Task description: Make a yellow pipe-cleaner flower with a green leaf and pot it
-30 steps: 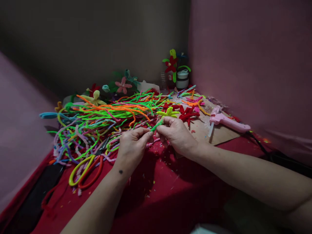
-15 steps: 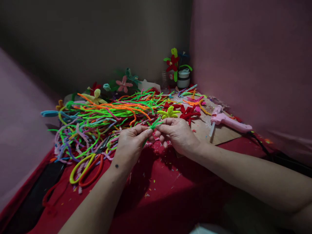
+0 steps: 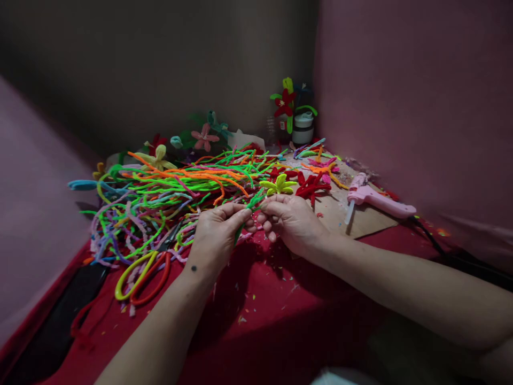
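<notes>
Between my fingertips is a green pipe cleaner piece (image 3: 255, 200), bent or twisted on itself. My left hand (image 3: 220, 230) pinches its lower part between thumb and forefinger, and a darker green end hangs below those fingers. From the other side my right hand (image 3: 290, 220) pinches the same piece, its remaining fingers curled. Just beyond the hands lies a yellow pipe cleaner flower (image 3: 278, 185), with a red pipe cleaner flower (image 3: 311, 186) to its right. A large heap of colourful pipe cleaners (image 3: 188, 182) spreads behind and left of my left hand.
Scissors with yellow and red handles (image 3: 149, 278) lie left of my left forearm. A pink glue gun (image 3: 379, 199) rests on a cardboard sheet (image 3: 371, 224) at right. Finished flowers (image 3: 205, 137) and a lidded container (image 3: 302, 128) stand at the back. Small scraps dot the red cloth (image 3: 264, 299).
Both hands keep their pinch on the green pipe cleaner piece. The fingers have shifted slightly, and a little more of its upper part shows between them.
</notes>
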A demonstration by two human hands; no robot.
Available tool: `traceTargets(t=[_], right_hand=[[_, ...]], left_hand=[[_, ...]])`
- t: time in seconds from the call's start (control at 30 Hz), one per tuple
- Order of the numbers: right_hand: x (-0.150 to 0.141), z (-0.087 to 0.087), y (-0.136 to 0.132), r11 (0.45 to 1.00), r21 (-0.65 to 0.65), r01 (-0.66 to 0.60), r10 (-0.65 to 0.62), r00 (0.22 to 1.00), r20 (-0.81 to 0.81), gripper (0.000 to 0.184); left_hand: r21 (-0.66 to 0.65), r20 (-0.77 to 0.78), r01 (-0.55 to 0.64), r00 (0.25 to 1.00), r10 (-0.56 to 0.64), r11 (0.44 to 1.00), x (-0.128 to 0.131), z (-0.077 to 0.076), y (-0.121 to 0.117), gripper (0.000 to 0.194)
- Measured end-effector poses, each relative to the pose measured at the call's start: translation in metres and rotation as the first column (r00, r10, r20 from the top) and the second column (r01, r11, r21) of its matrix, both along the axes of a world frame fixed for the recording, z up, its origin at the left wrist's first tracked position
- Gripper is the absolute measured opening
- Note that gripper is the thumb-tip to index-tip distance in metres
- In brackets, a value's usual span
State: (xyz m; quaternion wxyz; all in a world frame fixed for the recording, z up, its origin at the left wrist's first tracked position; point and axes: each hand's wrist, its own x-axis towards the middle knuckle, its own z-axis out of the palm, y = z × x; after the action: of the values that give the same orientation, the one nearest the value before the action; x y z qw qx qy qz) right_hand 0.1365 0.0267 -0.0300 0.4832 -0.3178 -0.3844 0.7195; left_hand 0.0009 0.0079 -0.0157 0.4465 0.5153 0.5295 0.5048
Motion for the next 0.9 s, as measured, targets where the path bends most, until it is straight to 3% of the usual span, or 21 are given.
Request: traceTargets(t=[0.07, 0.1, 0.13, 0.2, 0.27, 0.3, 0.33, 0.37, 0.4, 0.43, 0.5, 0.53, 0.6, 0.67, 0.73, 0.8, 0.83, 0.87, 0.9], right_hand=[[0.002, 0.0, -0.002, 0.99, 0.141, 0.024, -0.038, 0.994, 0.103, 0.003], [0.004, 0.0, -0.003, 0.959, 0.28, 0.049, -0.101, 0.979, 0.175, 0.002], [0.005, 0.0, -0.005, 0.889, 0.454, 0.063, -0.195, 0.948, 0.25, 0.003], [0.008, 0.0, -0.007, 0.628, 0.778, 0.027, -0.449, 0.829, 0.334, 0.01], [0.011, 0.002, -0.007, 0.371, 0.924, -0.086, -0.641, 0.696, 0.323, 0.018], [0.012, 0.004, -0.006, 0.307, 0.942, -0.137, -0.683, 0.658, 0.318, 0.021], [0.013, 0.006, -0.005, 0.294, 0.942, -0.163, -0.692, 0.643, 0.327, 0.022], [0.014, 0.009, -0.002, 0.335, 0.928, -0.162, -0.668, 0.654, 0.355, 0.02], [0.016, 0.012, 0.001, 0.433, 0.889, -0.146, -0.598, 0.692, 0.405, 0.017], [0.017, 0.015, 0.005, 0.575, 0.808, -0.126, -0.479, 0.749, 0.458, 0.014], [0.02, 0.019, 0.013, 0.863, 0.48, -0.158, -0.107, 0.87, 0.481, 0.007], [0.02, 0.019, 0.016, 0.934, 0.284, -0.216, 0.083, 0.906, 0.415, 0.005], [0.016, 0.017, 0.018, 0.952, 0.031, -0.303, 0.29, 0.932, 0.216, 0.004], [0.009, 0.012, 0.015, 0.962, -0.017, -0.273, 0.273, 0.96, 0.056, 0.01], [0.002, 0.007, 0.008, 0.987, 0.07, -0.148, 0.148, 0.989, 0.008, 0.017], [-0.002, 0.005, 0.001, 0.964, 0.265, -0.005, -0.024, 0.994, 0.105, 0.015], [-0.002, 0.005, -0.002, 0.909, 0.413, 0.048, -0.136, 0.973, 0.187, 0.012], [0.0, 0.004, -0.005, 0.812, 0.579, 0.07, -0.268, 0.927, 0.263, 0.011], [0.002, 0.004, -0.006, 0.673, 0.738, 0.05, -0.409, 0.857, 0.315, 0.012]], left_hand=[[0.009, -0.024, 0.002, 1.0, -0.002, 1.0, 0.0, 0.002, -0.001, 0.01], [0.021, -0.047, 0.0, 0.999, 0.001, 1.0, 0.0, 0.003, -0.002, 0.009], [0.044, -0.085, -0.005, 0.996, 0.009, 0.999, 0.0, 0.004, -0.004, 0.007], [0.108, -0.214, 0.004, 0.977, 0.019, 0.994, -0.001, 0.004, -0.006, 0.005], [0.203, -0.411, 0.057, 0.911, 0.032, 0.978, -0.002, 0.003, -0.007, 0.007], [0.255, -0.515, 0.108, 0.856, 0.041, 0.961, -0.004, 0.001, -0.007, 0.009], [0.307, -0.609, 0.162, 0.791, 0.062, 0.938, -0.005, 0.0, -0.007, 0.011], [0.356, -0.682, 0.215, 0.725, 0.096, 0.909, -0.006, -0.001, -0.007, 0.013], [0.4, -0.734, 0.266, 0.666, 0.133, 0.877, -0.007, -0.001, -0.007, 0.014], [0.433, -0.765, 0.31, 0.623, 0.163, 0.846, -0.008, -0.002, -0.008, 0.015], [0.497, -0.765, 0.35, 0.608, 0.212, 0.794, -0.009, -0.002, -0.011, 0.014], [0.522, -0.747, 0.343, 0.625, 0.226, 0.781, -0.009, -0.001, -0.013, 0.012], [0.557, -0.673, 0.245, 0.694, 0.258, 0.793, -0.006, 0.0, -0.017, 0.009], [0.541, -0.555, 0.08, 0.782, 0.284, 0.837, -0.003, 0.001, -0.019, 0.008], [0.479, -0.431, -0.054, 0.855, 0.289, 0.876, 0.002, 0.003, -0.02, 0.008], [0.418, -0.343, -0.116, 0.898, 0.275, 0.901, 0.005, 0.005, -0.018, 0.008], [0.397, -0.327, -0.122, 0.907, 0.264, 0.91, 0.005, 0.006, -0.017, 0.008], [0.387, -0.341, -0.113, 0.905, 0.256, 0.915, 0.005, 0.005, -0.016, 0.008], [0.396, -0.386, -0.088, 0.887, 0.253, 0.914, 0.005, 0.004, -0.015, 0.008]])
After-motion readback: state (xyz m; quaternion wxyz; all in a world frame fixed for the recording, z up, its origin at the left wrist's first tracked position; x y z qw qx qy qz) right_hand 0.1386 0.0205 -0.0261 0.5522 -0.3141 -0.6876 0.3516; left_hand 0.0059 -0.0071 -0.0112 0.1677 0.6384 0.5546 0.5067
